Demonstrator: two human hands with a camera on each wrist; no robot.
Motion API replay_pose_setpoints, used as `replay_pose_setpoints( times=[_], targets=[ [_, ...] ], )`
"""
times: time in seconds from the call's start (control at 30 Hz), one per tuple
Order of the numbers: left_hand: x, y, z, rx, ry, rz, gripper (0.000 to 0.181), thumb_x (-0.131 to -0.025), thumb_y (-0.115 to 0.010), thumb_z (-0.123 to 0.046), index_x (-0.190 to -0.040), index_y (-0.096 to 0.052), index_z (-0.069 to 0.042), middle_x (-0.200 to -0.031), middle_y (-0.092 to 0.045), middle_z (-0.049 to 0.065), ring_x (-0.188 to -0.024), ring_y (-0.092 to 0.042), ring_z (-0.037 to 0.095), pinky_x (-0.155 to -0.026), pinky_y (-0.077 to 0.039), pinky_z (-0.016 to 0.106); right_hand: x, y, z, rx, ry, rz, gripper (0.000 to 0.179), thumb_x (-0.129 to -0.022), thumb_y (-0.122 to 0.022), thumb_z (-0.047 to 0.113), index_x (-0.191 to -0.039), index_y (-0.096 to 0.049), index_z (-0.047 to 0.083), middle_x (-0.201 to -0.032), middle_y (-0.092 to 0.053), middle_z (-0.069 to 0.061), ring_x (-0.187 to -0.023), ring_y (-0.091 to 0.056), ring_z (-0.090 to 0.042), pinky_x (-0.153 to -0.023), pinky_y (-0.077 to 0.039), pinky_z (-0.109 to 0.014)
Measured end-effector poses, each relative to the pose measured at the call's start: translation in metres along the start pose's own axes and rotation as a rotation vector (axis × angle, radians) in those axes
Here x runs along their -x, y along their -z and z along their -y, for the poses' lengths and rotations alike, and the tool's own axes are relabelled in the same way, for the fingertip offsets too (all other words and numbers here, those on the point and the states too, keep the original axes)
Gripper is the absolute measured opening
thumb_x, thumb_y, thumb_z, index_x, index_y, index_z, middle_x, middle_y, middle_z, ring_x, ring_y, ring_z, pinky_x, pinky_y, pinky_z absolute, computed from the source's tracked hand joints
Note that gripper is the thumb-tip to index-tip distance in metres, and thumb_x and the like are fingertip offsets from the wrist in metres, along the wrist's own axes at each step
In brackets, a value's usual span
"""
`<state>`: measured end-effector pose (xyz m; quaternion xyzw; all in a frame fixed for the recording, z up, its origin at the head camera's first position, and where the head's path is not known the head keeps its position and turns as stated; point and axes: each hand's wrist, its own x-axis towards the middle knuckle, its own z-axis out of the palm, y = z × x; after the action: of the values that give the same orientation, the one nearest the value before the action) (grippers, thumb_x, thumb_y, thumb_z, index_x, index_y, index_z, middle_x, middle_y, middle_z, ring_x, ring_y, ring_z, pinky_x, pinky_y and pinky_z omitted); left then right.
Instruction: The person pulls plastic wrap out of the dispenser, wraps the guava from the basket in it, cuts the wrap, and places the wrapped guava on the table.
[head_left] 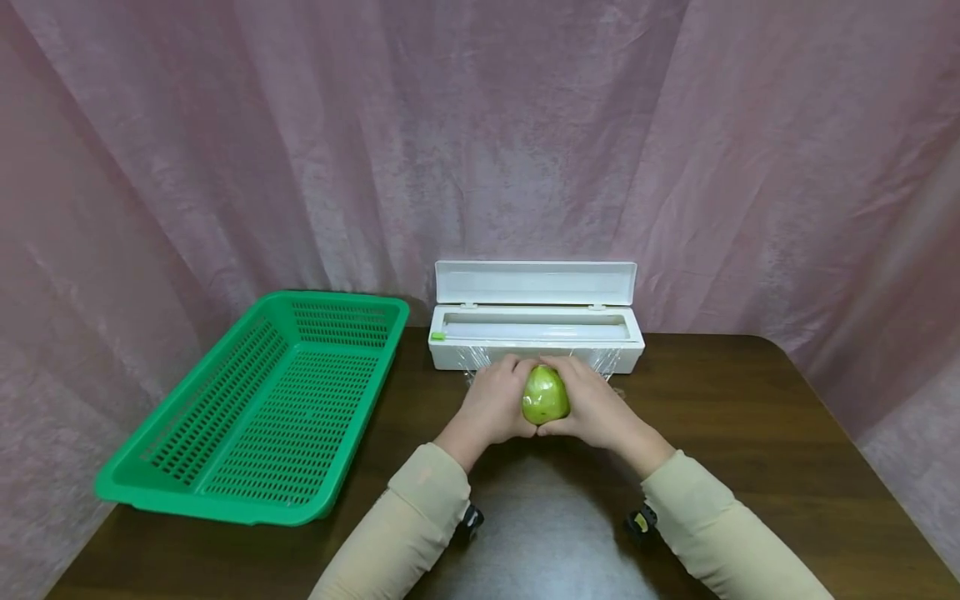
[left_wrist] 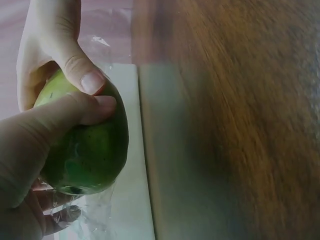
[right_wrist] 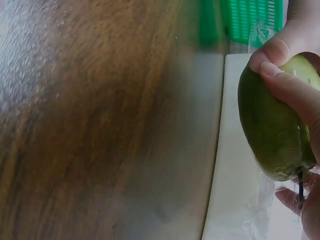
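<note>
A green pear (head_left: 546,394) is held between both hands in front of a white cling film dispenser (head_left: 447,357). My left hand (head_left: 495,402) grips its left side and my right hand (head_left: 592,400) its right side. In the left wrist view the thumbs press on the near face of the pear (left_wrist: 90,155), their tips side by side. Clear cling film (head_left: 604,360) stretches from the dispenser to the hands and clings around the fruit. A dark stem (right_wrist: 301,189) sticks out at one end in the right wrist view. Fingers behind the pear are partly hidden.
The dispenser's lid (head_left: 536,282) stands raised, with a film roll (head_left: 525,331) inside and a small green piece (head_left: 438,336) at its left. On the left lies a green perforated basket (head_left: 330,467). A pink curtain (head_left: 525,125) hangs behind the brown wooden table (head_left: 750,433).
</note>
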<state>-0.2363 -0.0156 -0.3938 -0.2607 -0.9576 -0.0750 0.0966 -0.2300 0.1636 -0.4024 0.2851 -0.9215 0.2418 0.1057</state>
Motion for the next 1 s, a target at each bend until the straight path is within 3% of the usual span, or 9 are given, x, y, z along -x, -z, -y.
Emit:
replay_pose_setpoints(
  times=[0.23,0.47,0.73,1.0],
  targets=[
    [0.001,0.002,0.003,0.077,-0.007,0.019,0.09,-0.059,-0.084,-0.049,-0.135,-0.047,-0.017,-0.121,-0.055,0.006,-0.104,-0.057,0.019,-0.088,-0.049,0.039,0.003,0.003,0.0,-0.045,-0.011,-0.02,0.087,-0.058,-0.089,0.036,-0.13,-0.049,0.008,-0.122,-0.057,-0.007,-0.108,-0.054,-0.023,-0.089,-0.046,-0.043],
    [0.004,0.002,0.008,0.204,0.009,0.033,0.093,-0.059,-0.085,-0.045,-0.139,-0.045,-0.019,-0.121,-0.056,0.007,-0.097,-0.059,0.02,-0.08,-0.051,0.035,0.008,0.003,0.002,-0.078,-0.026,-0.026,0.088,-0.061,-0.087,0.04,-0.133,-0.049,0.007,-0.125,-0.057,-0.008,-0.11,-0.055,-0.024,-0.089,-0.047,-0.043],
    [0.006,0.001,0.007,0.228,-0.019,-0.007,0.088,-0.058,-0.086,-0.045,-0.13,-0.051,-0.01,-0.116,-0.059,0.007,-0.094,-0.059,0.018,-0.079,-0.051,0.033,0.014,0.001,0.001,-0.105,-0.044,-0.045,0.086,-0.062,-0.086,0.04,-0.132,-0.05,0.007,-0.124,-0.058,-0.008,-0.106,-0.056,-0.023,-0.086,-0.047,-0.043],
    [0.011,-0.001,0.006,0.246,-0.012,0.003,0.087,-0.058,-0.085,-0.046,-0.129,-0.052,-0.01,-0.117,-0.059,0.008,-0.094,-0.06,0.019,-0.078,-0.051,0.033,0.018,-0.001,0.003,-0.115,-0.052,-0.035,0.085,-0.063,-0.085,0.043,-0.131,-0.05,0.006,-0.125,-0.058,-0.009,-0.107,-0.056,-0.024,-0.087,-0.048,-0.043]
  ],
)
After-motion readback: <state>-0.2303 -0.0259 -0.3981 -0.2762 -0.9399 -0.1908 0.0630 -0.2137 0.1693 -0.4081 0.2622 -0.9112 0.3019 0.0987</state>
